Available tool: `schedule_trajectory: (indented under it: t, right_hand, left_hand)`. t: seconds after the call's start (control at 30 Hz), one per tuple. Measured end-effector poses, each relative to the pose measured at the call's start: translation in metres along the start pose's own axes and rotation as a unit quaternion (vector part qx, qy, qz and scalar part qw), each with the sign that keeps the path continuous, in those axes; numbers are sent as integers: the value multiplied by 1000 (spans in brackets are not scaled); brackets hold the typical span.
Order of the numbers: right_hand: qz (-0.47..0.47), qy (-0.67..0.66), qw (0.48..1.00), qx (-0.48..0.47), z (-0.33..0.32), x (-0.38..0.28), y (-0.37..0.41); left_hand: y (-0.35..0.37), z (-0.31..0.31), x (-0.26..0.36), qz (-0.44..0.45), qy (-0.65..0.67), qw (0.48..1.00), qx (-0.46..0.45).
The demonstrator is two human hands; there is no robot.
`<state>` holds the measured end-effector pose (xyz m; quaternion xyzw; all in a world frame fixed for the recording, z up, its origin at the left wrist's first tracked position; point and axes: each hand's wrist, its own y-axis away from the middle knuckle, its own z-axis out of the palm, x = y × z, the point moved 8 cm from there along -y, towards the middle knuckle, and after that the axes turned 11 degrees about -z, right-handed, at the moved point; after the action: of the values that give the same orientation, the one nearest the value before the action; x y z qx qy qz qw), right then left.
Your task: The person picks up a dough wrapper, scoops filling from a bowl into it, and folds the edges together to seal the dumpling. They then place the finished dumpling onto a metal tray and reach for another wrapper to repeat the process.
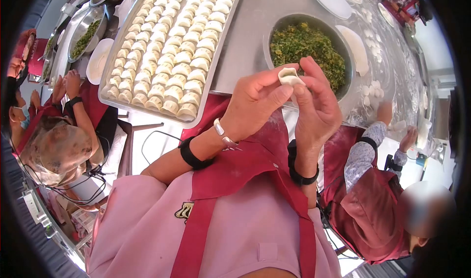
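Above the near edge of the table, both hands hold one small dumpling between them. Its pale wrapper is folded, with an opening along the top. The thumb and fingertips of my left hand pinch its left side. From the right, my right hand closes on it with thumb and fingers. Directly behind the hands stands a metal bowl of chopped green and yellow filling; the right fingers overlap its front part. What lies inside the dumpling is hard to make out.
A metal tray with rows of several folded dumplings lies left of the bowl. White oval plates and round wrappers rest on the floury table at right. Co-workers in red aprons sit left and right, one with hands near the wrappers.
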<state>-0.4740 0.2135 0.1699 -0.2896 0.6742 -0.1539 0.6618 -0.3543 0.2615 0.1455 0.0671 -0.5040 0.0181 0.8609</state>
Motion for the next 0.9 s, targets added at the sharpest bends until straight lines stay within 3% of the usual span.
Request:
schedule_trajectory:
  t: [0.23,0.33,0.43,0.53,0.63,0.73,0.83,0.9]
  right_hand:
    - [-102,37,993,-46,6,-14,-3]
    - [-101,73,989,-78,7,-9,-2]
    - [33,-11,998,-44,11,-10,-5]
    - [-60,33,993,-91,11,-6,-2]
    - [-88,32,992,-90,13,-7,3]
    - [-131,68,982,-117,16,-9,5]
    - [-127,89,981,-120,13,-8,6]
    - [-33,49,994,-94,13,-13,0]
  left_hand:
    - [7,-8,1,51,-223,974,1]
    - [3,-16,-11,-9,-147,989,-6]
    - [3,-12,-12,-11,-69,997,-15]
    - [3,-8,-13,-57,-52,997,-20]
    - [0,-6,-12,-66,-121,990,-28]
    - [-1,-4,-7,-99,-273,954,-71]
    - [-5,-5,-11,-96,-199,971,-86]
    - [-2,-2,-6,-98,-183,975,-76]
